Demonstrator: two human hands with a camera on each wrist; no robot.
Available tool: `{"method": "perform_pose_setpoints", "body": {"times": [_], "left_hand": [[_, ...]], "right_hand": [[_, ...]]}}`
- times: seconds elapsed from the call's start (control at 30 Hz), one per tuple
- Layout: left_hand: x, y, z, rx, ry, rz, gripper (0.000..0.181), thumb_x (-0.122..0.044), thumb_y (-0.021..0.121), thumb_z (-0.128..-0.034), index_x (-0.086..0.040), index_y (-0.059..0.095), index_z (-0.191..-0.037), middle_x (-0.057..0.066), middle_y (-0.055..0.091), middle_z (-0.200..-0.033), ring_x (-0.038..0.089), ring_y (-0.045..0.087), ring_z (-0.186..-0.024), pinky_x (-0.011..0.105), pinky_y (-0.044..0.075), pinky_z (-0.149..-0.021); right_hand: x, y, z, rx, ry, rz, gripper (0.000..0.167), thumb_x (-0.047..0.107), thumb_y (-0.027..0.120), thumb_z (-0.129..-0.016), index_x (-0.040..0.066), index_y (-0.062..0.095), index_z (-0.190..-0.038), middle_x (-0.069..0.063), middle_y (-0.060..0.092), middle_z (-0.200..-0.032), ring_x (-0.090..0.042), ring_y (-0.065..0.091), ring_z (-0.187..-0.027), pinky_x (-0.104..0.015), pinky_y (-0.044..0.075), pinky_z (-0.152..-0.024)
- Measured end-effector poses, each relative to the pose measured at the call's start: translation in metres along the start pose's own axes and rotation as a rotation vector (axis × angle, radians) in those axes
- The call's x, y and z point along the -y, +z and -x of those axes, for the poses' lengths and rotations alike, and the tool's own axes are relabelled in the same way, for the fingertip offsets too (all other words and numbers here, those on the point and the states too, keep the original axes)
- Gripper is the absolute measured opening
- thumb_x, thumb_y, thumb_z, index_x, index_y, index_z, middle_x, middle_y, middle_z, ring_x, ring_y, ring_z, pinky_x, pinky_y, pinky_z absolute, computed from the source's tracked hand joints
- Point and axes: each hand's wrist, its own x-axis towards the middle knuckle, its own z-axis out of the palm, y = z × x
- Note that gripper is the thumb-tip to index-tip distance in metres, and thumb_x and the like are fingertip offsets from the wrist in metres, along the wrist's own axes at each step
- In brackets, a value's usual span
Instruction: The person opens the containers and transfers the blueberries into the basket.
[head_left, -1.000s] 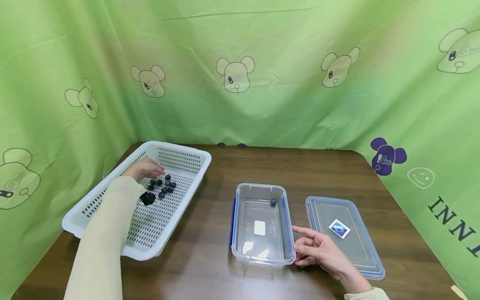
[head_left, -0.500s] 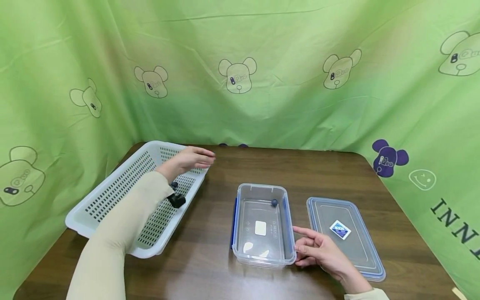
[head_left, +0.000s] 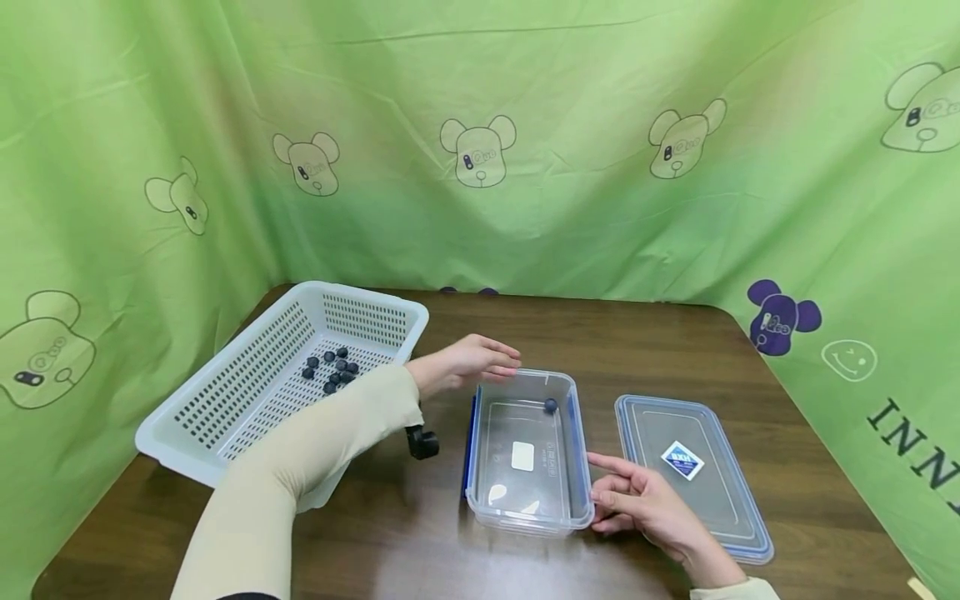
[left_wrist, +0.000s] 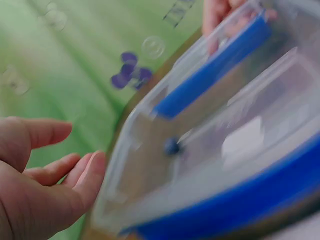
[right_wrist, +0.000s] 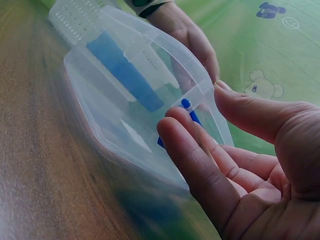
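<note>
In the head view my left hand (head_left: 480,360) hovers by the far left corner of a clear plastic food container (head_left: 521,508). Its thumb and fingers are apart in the left wrist view, and nothing shows between them. One blueberry (head_left: 551,406) lies inside the container near the far right corner. My right hand (head_left: 645,508) rests its fingertips against the container's right side, fingers loosely extended. Several more blueberries (head_left: 342,367) lie in a white slotted basket (head_left: 247,400) at the left, partly behind the left sleeve.
A clear lid (head_left: 697,500) with a blue edge and a diamond sticker lies right of the container, beyond my right hand. Blue side flaps (left_wrist: 215,65) hang on the container. A green printed curtain (head_left: 570,233) encloses the brown wooden table (head_left: 585,325) at the back and sides.
My left hand has moved right, out of the basket and over its rim, to the container's far left corner. The right hand stays at the container's side.
</note>
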Motion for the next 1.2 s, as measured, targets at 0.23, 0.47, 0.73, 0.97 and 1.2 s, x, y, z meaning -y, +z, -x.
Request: {"method": "perform_pose_setpoints", "body": {"times": [0.23, 0.47, 0.73, 0.97, 1.2], "left_hand": [[0.017, 0.031, -0.017, -0.004, -0.054, 0.06, 0.038, 0.008, 0.048, -0.1002, 0.019, 0.044, -0.136, 0.034, 0.05, -0.136, 0.042, 0.05, -0.129, 0.041, 0.045, -0.107], [0.037, 0.048, -0.025, -0.028, -0.111, -0.006, 0.035, 0.006, 0.056, -0.0967, 0.016, 0.053, -0.13, 0.026, 0.061, -0.124, 0.034, 0.062, -0.114, 0.038, 0.052, -0.1], [0.061, 0.059, -0.042, -0.038, -0.133, -0.043, 0.023, 0.004, 0.065, -0.0908, 0.015, 0.06, -0.111, 0.018, 0.062, -0.106, 0.024, 0.065, -0.091, 0.037, 0.058, -0.088], [0.054, 0.072, -0.03, -0.091, -0.132, -0.013, 0.023, 0.007, 0.055, -0.0957, 0.018, 0.058, -0.116, 0.01, 0.055, -0.09, 0.016, 0.057, -0.079, 0.038, 0.055, -0.096], [0.064, 0.075, -0.036, -0.116, -0.109, 0.008, 0.024, 0.007, 0.054, -0.0968, 0.015, 0.055, -0.12, 0.014, 0.063, -0.098, 0.023, 0.063, -0.091, 0.036, 0.057, -0.089]], "right_hand": [[-0.001, 0.0, 0.001, 0.001, -0.011, 0.012, 0.055, -0.007, 0.054, -0.099, -0.02, 0.022, -0.142, -0.005, 0.069, -0.097, -0.018, 0.07, -0.082, -0.035, 0.062, -0.073], [-0.003, 0.001, -0.001, -0.002, 0.001, 0.017, 0.057, -0.007, 0.055, -0.098, -0.02, 0.023, -0.143, -0.005, 0.07, -0.097, -0.018, 0.07, -0.082, -0.035, 0.062, -0.073], [-0.005, -0.002, -0.001, 0.027, -0.033, -0.015, 0.045, -0.008, 0.051, -0.099, 0.002, 0.047, -0.143, -0.005, 0.07, -0.099, -0.019, 0.071, -0.083, -0.034, 0.062, -0.073], [-0.005, -0.003, -0.001, 0.034, -0.028, -0.013, 0.044, -0.007, 0.051, -0.1, 0.011, 0.051, -0.14, -0.004, 0.069, -0.099, -0.018, 0.07, -0.084, -0.033, 0.062, -0.073], [-0.005, -0.003, -0.002, 0.036, -0.025, -0.012, 0.044, -0.007, 0.051, -0.1, 0.014, 0.053, -0.138, -0.004, 0.069, -0.099, -0.017, 0.07, -0.083, -0.033, 0.062, -0.073]]}}
